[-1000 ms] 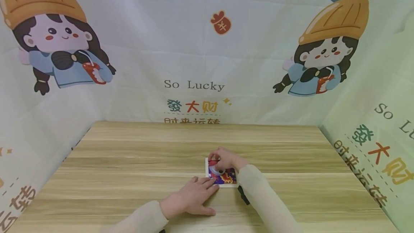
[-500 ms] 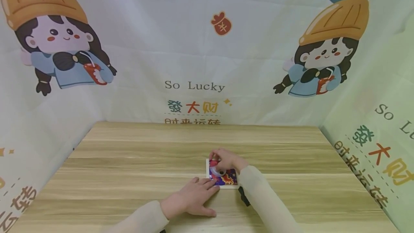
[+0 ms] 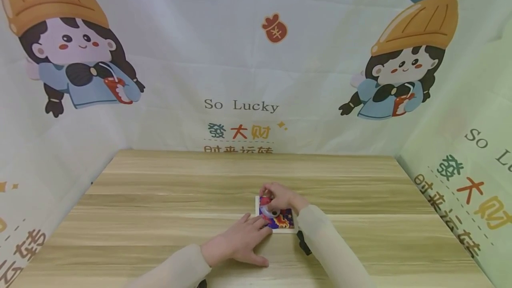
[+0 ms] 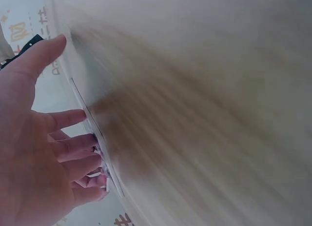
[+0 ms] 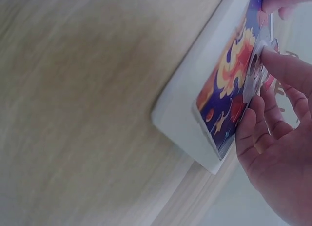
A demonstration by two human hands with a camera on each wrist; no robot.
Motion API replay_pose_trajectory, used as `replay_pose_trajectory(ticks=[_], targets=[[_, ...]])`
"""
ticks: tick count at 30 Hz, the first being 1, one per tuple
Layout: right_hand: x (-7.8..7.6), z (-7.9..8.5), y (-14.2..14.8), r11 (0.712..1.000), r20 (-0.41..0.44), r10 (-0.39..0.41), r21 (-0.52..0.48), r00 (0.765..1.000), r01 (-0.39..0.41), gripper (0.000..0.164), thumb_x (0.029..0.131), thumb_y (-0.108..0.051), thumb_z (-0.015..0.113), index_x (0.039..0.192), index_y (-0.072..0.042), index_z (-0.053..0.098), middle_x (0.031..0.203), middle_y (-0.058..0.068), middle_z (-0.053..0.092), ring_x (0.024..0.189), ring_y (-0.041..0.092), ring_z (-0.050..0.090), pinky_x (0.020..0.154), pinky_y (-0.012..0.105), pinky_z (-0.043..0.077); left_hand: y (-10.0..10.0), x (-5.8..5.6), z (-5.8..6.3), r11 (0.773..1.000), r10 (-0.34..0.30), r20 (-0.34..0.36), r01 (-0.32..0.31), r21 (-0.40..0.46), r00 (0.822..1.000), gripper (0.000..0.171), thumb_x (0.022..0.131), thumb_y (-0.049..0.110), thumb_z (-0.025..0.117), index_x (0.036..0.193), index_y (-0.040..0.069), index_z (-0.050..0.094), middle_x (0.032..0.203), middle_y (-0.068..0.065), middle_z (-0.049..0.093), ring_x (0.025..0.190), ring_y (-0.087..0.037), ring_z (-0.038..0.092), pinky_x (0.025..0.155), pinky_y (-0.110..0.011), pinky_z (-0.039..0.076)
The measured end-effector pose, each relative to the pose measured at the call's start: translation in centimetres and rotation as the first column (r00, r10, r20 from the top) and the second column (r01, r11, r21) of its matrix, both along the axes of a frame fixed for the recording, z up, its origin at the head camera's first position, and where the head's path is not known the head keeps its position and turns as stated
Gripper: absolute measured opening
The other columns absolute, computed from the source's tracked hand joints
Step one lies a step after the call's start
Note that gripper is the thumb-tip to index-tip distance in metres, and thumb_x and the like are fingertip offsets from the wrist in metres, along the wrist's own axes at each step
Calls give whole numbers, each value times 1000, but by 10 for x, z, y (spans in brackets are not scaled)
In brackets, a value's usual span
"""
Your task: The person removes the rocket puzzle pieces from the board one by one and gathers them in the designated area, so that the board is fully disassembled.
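Note:
On the wooden table [image 3: 168,217] lies a small white-bordered board [image 5: 170,113] with a purple, red and yellow flame-patterned picture [image 3: 285,221]. My right hand [image 3: 282,197] is over its far left part, thumb and fingertips pinching a round pale piece [image 5: 250,84] with a dark spot at its middle. Exactly what this piece is, I cannot tell; the fingers hide much of it. Spread flat at the near left corner, my left hand [image 3: 244,239] rests straight fingertips on the picture and border. Its thumb points off to the right along the table.
Printed cloth [image 3: 240,57] with cartoon figures and lettering hangs behind the table and on both sides. A black strap [image 3: 304,242] shows below the right sleeve [image 3: 328,239].
My left hand has shifted slightly forward and right, its fingertips reaching a little further over the picture. The right hand keeps its pinch on the round piece, nearly still.

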State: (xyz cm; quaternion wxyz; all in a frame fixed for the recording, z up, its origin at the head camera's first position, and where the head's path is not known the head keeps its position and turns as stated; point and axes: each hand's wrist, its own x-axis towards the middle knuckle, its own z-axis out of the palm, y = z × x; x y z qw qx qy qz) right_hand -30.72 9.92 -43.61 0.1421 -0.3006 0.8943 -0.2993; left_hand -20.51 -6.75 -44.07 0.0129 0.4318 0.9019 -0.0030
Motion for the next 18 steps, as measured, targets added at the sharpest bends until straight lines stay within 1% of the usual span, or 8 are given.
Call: replay_pose_trajectory(ticks=[4, 12, 15, 18], targets=[[-1, -1, 0, 1000, -15, 11, -6, 1000, -11, 34, 69, 7, 64, 99, -5, 54, 95, 10, 56, 88, 24, 53, 71, 32, 47, -1, -3, -2, 999, -16, 15, 16, 35, 1000, 67, 75, 60, 61, 122, 14, 51, 125, -7, 46, 119, -24, 44, 97, -52, 31], [1, 1, 1, 1000, 15, -5, -24, 1000, 5, 33, 71, 9, 64, 99, -6, 54, 97, 10, 56, 90, 25, 53, 72, 34, 47, -1, -6, -4, 999, -25, 5, 25, 30, 1000, 65, 75, 62, 59, 120, 16, 50, 124, -6, 46, 119, -27, 43, 97, -53, 30], [1, 1, 2, 999, 39, -14, -46, 999, 15, 34, 72, 11, 62, 100, -6, 54, 95, 9, 56, 87, 23, 54, 69, 32, 48, -1, -7, -5, 999, -26, 6, 25, 36, 1000, 63, 75, 62, 59, 118, 16, 50, 123, -5, 45, 119, -28, 43, 97, -53, 30], [0, -1, 2, 997, 66, -20, -77, 998, 25, 34, 72, 13, 58, 100, -6, 53, 91, 8, 55, 80, 20, 53, 62, 30, 48, -2, -7, -6, 999, -23, 10, 23, 43, 1000, 63, 75, 62, 60, 117, 17, 50, 122, -5, 45, 118, -27, 44, 96, -53, 32]])
